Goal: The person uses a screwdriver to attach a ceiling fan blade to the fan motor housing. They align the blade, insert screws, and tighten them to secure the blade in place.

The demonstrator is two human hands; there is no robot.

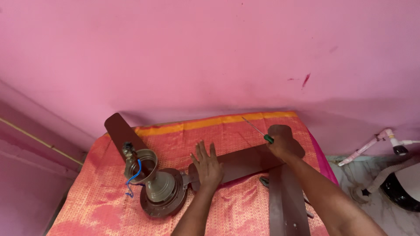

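Nearest, a long dark-brown metal fan blade (286, 205) lying loose on orange patterned cloth (100, 205). Left hand (207, 168), fingers spread, flat on another brown blade (245, 164) bolted to brown round fan motor (164, 192). Right hand (280, 146) fisted around green-handled screwdriver (258, 130), tip up.

Bare orange patterned cloth (100, 205) lies open at the front left. The brown fan motor housing (162, 194) and its long brown metal blades (245, 164) block the middle and right.
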